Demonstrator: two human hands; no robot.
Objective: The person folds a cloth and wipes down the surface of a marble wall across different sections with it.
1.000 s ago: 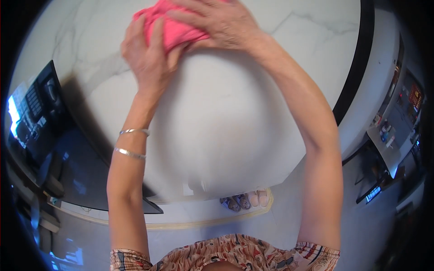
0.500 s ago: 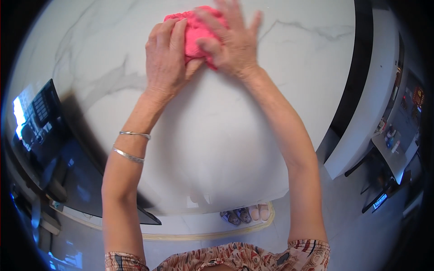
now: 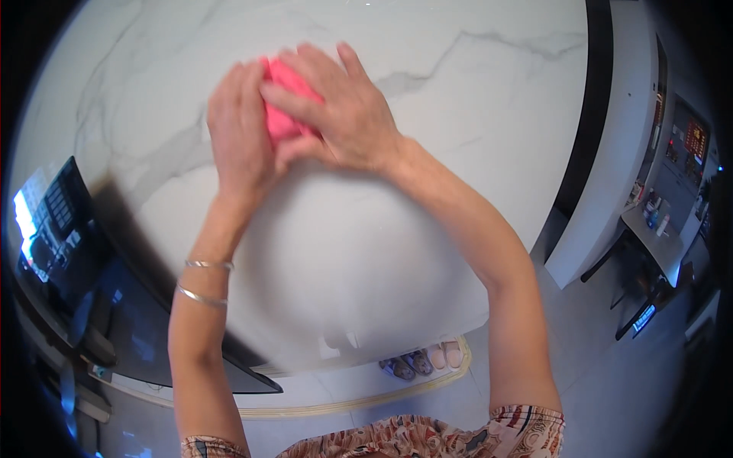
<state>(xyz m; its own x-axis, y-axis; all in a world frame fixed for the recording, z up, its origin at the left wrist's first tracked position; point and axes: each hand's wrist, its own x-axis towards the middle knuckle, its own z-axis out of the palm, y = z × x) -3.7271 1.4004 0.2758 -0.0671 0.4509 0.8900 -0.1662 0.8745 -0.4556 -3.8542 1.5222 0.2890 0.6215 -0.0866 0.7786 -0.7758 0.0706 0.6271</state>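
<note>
So there's a pink cloth (image 3: 284, 124), all bunched up, sitting a bit left of center in the upper part of the frame, against a big white surface (image 3: 489, 114) with grey marble veins. Both hands are together on it. The left hand (image 3: 238, 130) has its fingers along the cloth's left side and is holding on to it. The right hand (image 3: 353, 114) lies across the other side, fingers partly spread over the pink; it's a bit blurry, so I can't tell if it's gripping or just pressing.

Two silver bracelets (image 3: 208, 264) circle the left forearm. Further out, a large dark glossy screen (image 3: 145, 328) fills the lower left, and a black strip (image 3: 594, 114) runs down the right side of the marble. Lower middle, there's a dark pair of slippers (image 3: 397, 369) just beside a pale pink pair (image 3: 453, 353). Bottom edge: a patterned top (image 3: 397, 437). Far right, a small table (image 3: 666, 250) with some bottles (image 3: 663, 224) on it.
</note>
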